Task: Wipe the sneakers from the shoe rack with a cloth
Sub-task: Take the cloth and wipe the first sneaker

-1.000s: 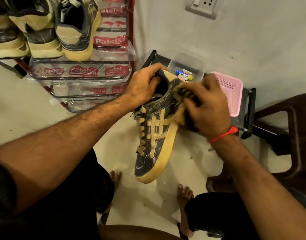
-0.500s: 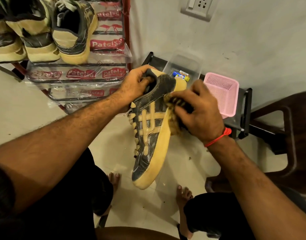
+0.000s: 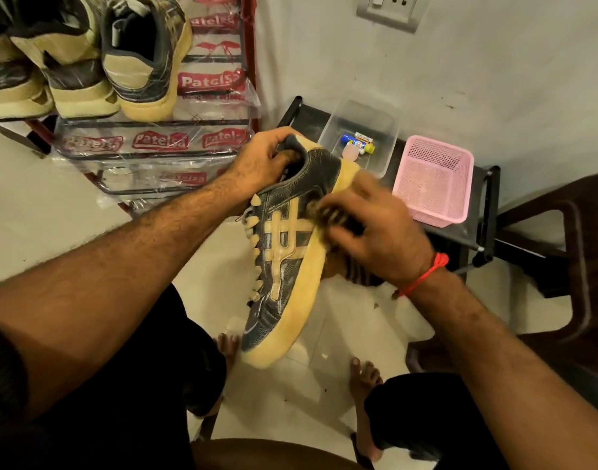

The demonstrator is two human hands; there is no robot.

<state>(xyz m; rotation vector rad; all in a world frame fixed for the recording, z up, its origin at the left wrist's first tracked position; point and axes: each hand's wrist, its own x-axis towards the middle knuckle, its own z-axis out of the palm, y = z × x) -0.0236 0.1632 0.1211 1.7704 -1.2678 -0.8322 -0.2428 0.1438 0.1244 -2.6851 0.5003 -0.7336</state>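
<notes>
A dark sneaker with tan stripes and a thick yellow sole hangs in the air at the centre, heel up and toe pointing down toward me. My left hand grips its heel collar, fingers curled into the opening. My right hand, blurred by motion, holds a dark striped cloth against the shoe's side and sole near the heel. Most of the cloth is hidden under that hand.
Three more sneakers stand on the top shelf of a plastic-wrapped shoe rack at upper left. A low black stand by the wall holds a clear box and a pink basket. A dark chair is right. Bare feet rest on the tiled floor.
My right hand with the cloth has slid down along the shoe's side from the heel toward the stripes. The sneaker has tilted slightly, showing more sole.
</notes>
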